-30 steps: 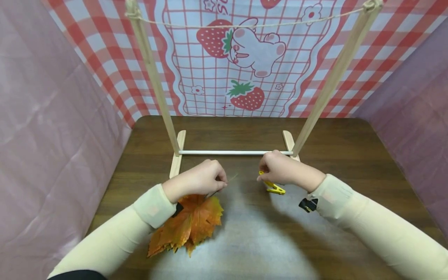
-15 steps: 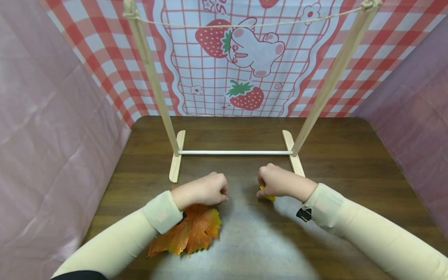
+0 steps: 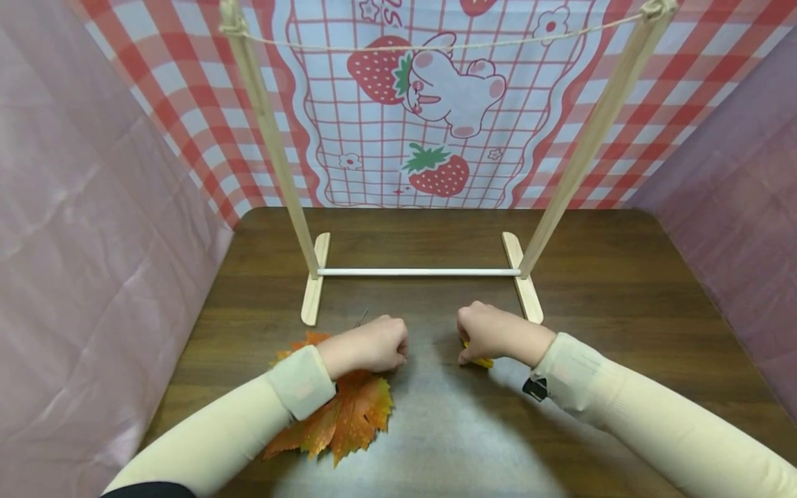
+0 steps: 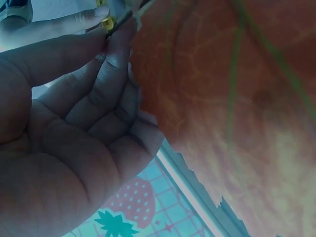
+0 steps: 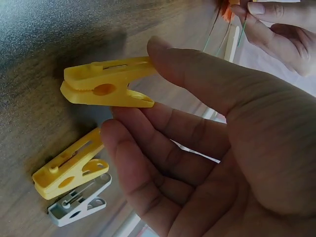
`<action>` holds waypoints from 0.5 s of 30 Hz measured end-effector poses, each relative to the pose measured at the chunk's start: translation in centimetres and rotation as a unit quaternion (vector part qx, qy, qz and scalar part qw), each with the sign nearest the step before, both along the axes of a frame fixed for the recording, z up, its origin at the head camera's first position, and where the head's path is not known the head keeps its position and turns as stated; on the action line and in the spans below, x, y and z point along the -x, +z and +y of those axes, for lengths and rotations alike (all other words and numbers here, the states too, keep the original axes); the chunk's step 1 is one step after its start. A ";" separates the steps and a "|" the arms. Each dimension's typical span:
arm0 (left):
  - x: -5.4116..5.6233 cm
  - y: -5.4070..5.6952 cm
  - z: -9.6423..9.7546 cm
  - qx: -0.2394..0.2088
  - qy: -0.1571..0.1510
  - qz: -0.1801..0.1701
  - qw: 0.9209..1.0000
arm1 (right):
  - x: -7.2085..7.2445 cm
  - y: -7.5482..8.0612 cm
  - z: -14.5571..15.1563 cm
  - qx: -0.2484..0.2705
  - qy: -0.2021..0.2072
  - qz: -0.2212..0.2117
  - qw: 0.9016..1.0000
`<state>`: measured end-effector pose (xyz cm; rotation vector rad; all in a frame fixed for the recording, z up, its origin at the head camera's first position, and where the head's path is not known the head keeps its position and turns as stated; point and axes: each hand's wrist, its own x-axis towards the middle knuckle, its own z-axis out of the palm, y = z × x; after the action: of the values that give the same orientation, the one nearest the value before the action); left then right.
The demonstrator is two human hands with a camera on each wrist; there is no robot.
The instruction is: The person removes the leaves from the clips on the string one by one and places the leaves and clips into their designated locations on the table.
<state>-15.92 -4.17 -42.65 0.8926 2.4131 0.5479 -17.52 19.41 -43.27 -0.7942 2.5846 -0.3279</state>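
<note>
My left hand (image 3: 367, 344) pinches a thin dark stem (image 4: 120, 24) between thumb and forefinger. A large orange maple leaf (image 4: 232, 98) fills the right of the left wrist view, beside those fingers. Under the left forearm, more orange-yellow leaves (image 3: 358, 411) spread over the table. My right hand (image 3: 501, 333) holds a yellow clothespin (image 5: 103, 81) by its handle end, thumb on one arm and fingers on the other; its jaws are closed. Below it, in the right wrist view, lie a second yellow clothespin (image 5: 64, 173) and a whitish-grey clothespin (image 5: 79, 202).
Behind the hands stands a wooden frame with a left post (image 3: 274, 145), a right post (image 3: 591, 145) and a white crossbar (image 3: 417, 272) low down. A cord (image 3: 386, 48) runs between the post tops. Strawberry-print cloth (image 3: 349, 124) hangs behind the wooden table (image 3: 591, 277).
Both hands have come back toward the body, away from the crossbar. My right hand now covers much of the yellow clothespin in the head view.
</note>
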 end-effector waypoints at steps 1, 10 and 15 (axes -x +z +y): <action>0.0 -0.1 0.1 0.003 0.001 0.002 1.000 | -0.1 0.0 0.0 0.000 -0.001 0.001 1.000; -0.1 -1.3 0.7 0.029 -0.003 0.042 0.999 | -0.4 -0.4 0.0 0.003 0.008 0.015 1.000; -0.3 -1.7 0.9 0.043 -0.005 0.065 0.997 | -0.3 -0.9 0.1 -0.007 0.004 0.020 1.000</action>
<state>-15.66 -3.23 -44.31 0.9290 2.5265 0.3894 -17.22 19.54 -44.13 -0.8144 2.6170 -0.2938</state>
